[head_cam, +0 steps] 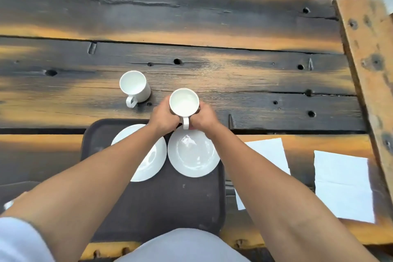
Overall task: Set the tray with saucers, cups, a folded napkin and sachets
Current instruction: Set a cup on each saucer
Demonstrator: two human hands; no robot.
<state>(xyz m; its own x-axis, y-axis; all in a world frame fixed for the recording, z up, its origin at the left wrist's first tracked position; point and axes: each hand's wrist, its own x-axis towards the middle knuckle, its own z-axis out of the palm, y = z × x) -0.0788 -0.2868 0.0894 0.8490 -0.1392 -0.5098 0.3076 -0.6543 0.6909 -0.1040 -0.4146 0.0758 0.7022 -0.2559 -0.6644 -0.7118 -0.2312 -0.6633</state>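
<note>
I have both hands on one cup [184,103]: my left hand [163,119] and right hand [204,120] cup it from either side, fingers closed around its wall, handle pointing back toward me. It sits at or just above the table [255,83] at the far edge of the tray [170,204]; I cannot tell whether it has left the wood. Two saucers [193,153] lie side by side on the far half of the tray, nearly touching, the left one partly hidden under my left forearm. The second cup [134,87] stands on the table farther out and to the left, apart from the tray. White napkins [342,185] lie flat off the tray's right edge; I see no sachets. The right saucer is my likely target, just beneath the cup. The risk is the tray's raised rim: bring the cup in too low and it could clip it or strike the saucer's far edge. Setting it off-centre could tip the saucer, and my left forearm could nudge the other one.
</note>
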